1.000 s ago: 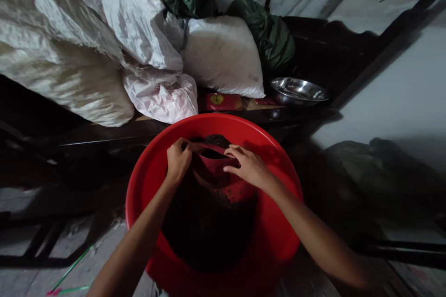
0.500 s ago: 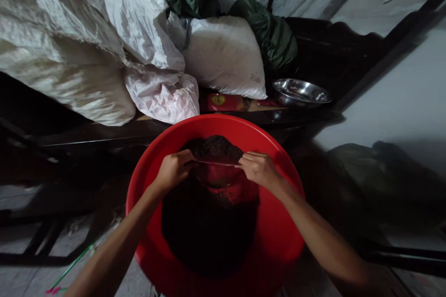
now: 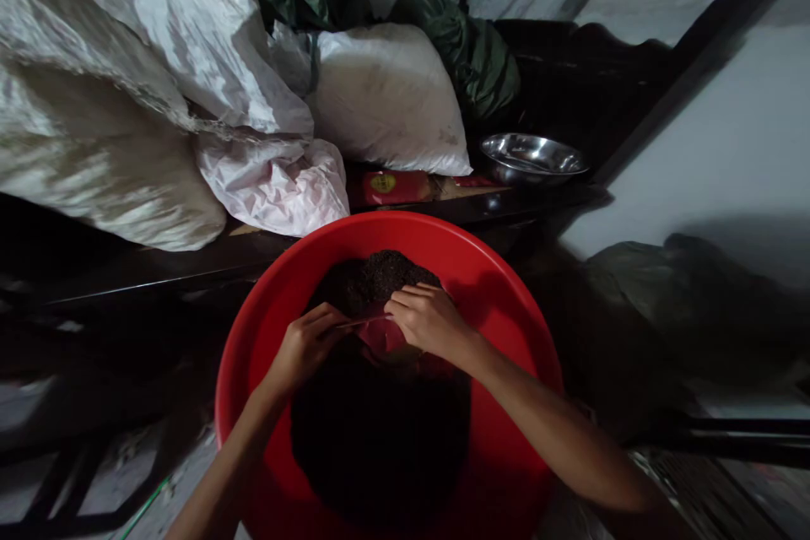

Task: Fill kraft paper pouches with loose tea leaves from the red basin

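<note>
Both hands are over a large red tub (image 3: 506, 270) that holds dark, loose material (image 3: 380, 439). A reddish bag (image 3: 383, 336) is stretched between them by its top edge. My left hand (image 3: 310, 342) pinches the left end of that edge. The fingers of my right hand (image 3: 421, 316) are closed on the edge further right. Behind the hands, a mound of dark grains (image 3: 392, 270) shows. The lower part of the bag is lost in shadow.
Behind the tub, a dark bench (image 3: 158, 274) bears white sacks (image 3: 392, 101), a pinkish-white bag (image 3: 278, 186), a red packet (image 3: 396, 186) and a steel bowl (image 3: 535, 159). Green bags (image 3: 468, 59) lie further back. A dull green bag (image 3: 696, 304) lies at the right.
My right hand has moved left, closer to my left hand, and the bag's edge between them is shorter and tilted. My left hand is slightly lower. The view has shifted a little.
</note>
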Demonstrator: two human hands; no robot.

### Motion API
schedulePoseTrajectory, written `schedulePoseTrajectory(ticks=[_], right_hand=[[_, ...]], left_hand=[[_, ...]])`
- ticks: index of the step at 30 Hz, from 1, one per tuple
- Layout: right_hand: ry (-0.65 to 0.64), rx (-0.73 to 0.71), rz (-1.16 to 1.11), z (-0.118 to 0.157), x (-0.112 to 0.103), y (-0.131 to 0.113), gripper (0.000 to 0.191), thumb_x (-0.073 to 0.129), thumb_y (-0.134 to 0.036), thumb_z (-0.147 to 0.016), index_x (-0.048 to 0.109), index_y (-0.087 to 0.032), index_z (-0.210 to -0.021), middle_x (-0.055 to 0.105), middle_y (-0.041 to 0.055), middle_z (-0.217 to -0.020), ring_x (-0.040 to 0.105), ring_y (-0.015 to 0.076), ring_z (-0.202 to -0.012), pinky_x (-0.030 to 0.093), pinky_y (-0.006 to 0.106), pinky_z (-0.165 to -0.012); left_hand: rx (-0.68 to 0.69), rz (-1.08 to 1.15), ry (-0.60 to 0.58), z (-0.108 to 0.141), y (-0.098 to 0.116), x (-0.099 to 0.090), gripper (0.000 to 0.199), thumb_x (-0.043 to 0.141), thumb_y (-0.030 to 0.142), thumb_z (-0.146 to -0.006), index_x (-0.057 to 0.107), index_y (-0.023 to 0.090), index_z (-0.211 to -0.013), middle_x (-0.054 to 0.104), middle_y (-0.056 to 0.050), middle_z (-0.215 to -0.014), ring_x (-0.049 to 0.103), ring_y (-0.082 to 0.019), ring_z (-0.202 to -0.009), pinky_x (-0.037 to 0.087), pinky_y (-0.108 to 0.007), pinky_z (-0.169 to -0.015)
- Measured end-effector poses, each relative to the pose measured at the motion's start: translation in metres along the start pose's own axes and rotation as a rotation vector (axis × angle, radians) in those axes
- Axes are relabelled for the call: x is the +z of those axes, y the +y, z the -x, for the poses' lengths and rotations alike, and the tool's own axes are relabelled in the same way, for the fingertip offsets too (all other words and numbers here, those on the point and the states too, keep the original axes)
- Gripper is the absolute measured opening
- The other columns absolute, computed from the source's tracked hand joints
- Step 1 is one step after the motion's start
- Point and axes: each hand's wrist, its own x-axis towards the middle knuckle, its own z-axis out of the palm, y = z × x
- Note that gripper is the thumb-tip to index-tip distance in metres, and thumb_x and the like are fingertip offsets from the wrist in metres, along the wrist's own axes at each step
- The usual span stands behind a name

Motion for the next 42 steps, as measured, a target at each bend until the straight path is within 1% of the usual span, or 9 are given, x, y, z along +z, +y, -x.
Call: schedulePoseTrajectory(ticks=[6, 11, 15, 21, 25, 30, 35, 38, 42], right_hand=[[0.041, -0.034, -0.017, -0.008, 0.001, -0.003, 0.01, 0.062, -0.019, -0.103, 0.069, -0.02, -0.096, 0.074, 0.0037, -0.097, 0.066, 0.0196, -0.091, 0.045, 0.033, -0.08], [0.006, -0.03, -0.117, -0.015, 0.005, -0.005, 0.014, 0.061, -0.015, -0.103, 0.07, -0.019, -0.093, 0.075, 0.0022, -0.094, 0.069, 0.0168, -0.089, 0.046, 0.029, -0.079], [0.029, -0.021, -0.124, -0.018, 0.005, -0.011, 0.012, 0.06, -0.022, -0.105, 0.071, -0.021, -0.1, 0.076, 0.0024, -0.1, 0.069, 0.0174, -0.094, 0.046, 0.03, -0.08], [-0.026, -0.108, -0.03, -0.031, 0.003, -0.029, 0.015, 0.052, -0.017, -0.107, 0.066, -0.019, -0.102, 0.074, 0.0046, -0.099, 0.068, 0.0191, -0.092, 0.048, 0.032, -0.074], [-0.102, -0.199, 0.051, -0.035, 0.0, -0.029, 0.017, 0.043, -0.013, -0.107, 0.06, -0.014, -0.109, 0.071, 0.0095, -0.101, 0.068, 0.0231, -0.091, 0.05, 0.035, -0.068], [-0.128, -0.273, 0.129, -0.034, -0.002, -0.025, 0.022, 0.037, -0.012, -0.108, 0.058, -0.014, -0.106, 0.069, 0.0095, -0.099, 0.07, 0.0238, -0.091, 0.055, 0.036, -0.069], [-0.184, -0.359, 0.184, -0.033, -0.004, -0.029, 0.025, 0.036, -0.009, -0.107, 0.061, -0.013, -0.108, 0.071, 0.0099, -0.101, 0.071, 0.0232, -0.091, 0.055, 0.035, -0.067], [-0.195, -0.367, 0.173, -0.025, -0.006, -0.024, 0.026, 0.035, -0.01, -0.109, 0.061, -0.015, -0.111, 0.071, 0.0091, -0.106, 0.07, 0.0221, -0.091, 0.049, 0.033, -0.059], [-0.156, -0.374, 0.167, -0.001, -0.009, -0.005, 0.024, 0.041, -0.014, -0.109, 0.064, -0.019, -0.102, 0.071, 0.0042, -0.098, 0.067, 0.0197, -0.088, 0.042, 0.031, -0.058]], left_hand=[[0.016, -0.097, 0.112, 0.005, 0.003, 0.005, 0.013, 0.059, 0.021, -0.105, 0.071, 0.021, -0.102, 0.071, -0.005, -0.092, 0.068, -0.017, -0.084, 0.055, -0.028, -0.076], [0.044, -0.117, 0.058, 0.002, 0.005, 0.007, 0.011, 0.059, 0.023, -0.106, 0.07, 0.021, -0.106, 0.071, -0.006, -0.097, 0.07, -0.017, -0.088, 0.057, -0.026, -0.079], [0.083, -0.169, 0.055, 0.001, 0.006, 0.005, 0.015, 0.059, 0.027, -0.106, 0.072, 0.021, -0.102, 0.073, -0.004, -0.092, 0.071, -0.015, -0.081, 0.057, -0.023, -0.074], [0.101, -0.118, 0.127, -0.003, 0.018, 0.005, 0.015, 0.058, 0.013, -0.102, 0.071, 0.017, -0.096, 0.071, -0.004, -0.086, 0.069, -0.012, -0.073, 0.053, -0.02, -0.067], [0.169, -0.17, 0.111, -0.001, 0.018, 0.002, 0.021, 0.053, 0.005, -0.101, 0.071, 0.015, -0.099, 0.072, -0.004, -0.088, 0.069, -0.011, -0.074, 0.053, -0.018, -0.068], [0.223, -0.301, 0.075, 0.007, 0.014, -0.001, 0.017, 0.052, 0.008, -0.105, 0.067, 0.016, -0.104, 0.07, -0.003, -0.088, 0.069, -0.012, -0.072, 0.051, -0.02, -0.064], [0.198, -0.407, -0.081, 0.01, 0.02, -0.001, 0.027, 0.041, 0.0, -0.1, 0.055, 0.018, -0.085, 0.055, 0.002, -0.069, 0.055, -0.011, -0.052, 0.04, -0.025, -0.049], [0.244, -0.528, -0.022, 0.014, 0.027, 0.002, 0.027, 0.042, -0.003, -0.094, 0.055, 0.019, -0.084, 0.055, 0.002, -0.067, 0.053, -0.012, -0.049, 0.039, -0.027, -0.047], [0.263, -0.596, 0.05, 0.025, 0.034, 0.007, 0.025, 0.047, -0.004, -0.092, 0.062, 0.015, -0.1, 0.067, 0.001, -0.075, 0.062, -0.012, -0.056, 0.043, -0.025, -0.051]])
